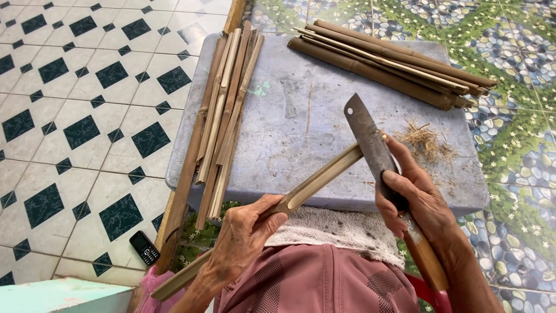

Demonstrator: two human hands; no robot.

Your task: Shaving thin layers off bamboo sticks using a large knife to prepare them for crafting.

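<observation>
Split tan bamboo strip (315, 184) slants over the lap, left hand (240, 243) clenched round its middle, its far end meeting the dark steel cleaver blade (370, 142) gripped by the right hand (414, 203) above a grey plastic stool (278, 133); blade might slip toward the fingers if grain splits unevenly

You have two hands, left (240, 240) and right (414, 200), one knife (370, 145), one bamboo strip (313, 185) in hand, two bamboo bundles (223, 116) (394, 61), one phone (144, 247), one towel (336, 229).
</observation>
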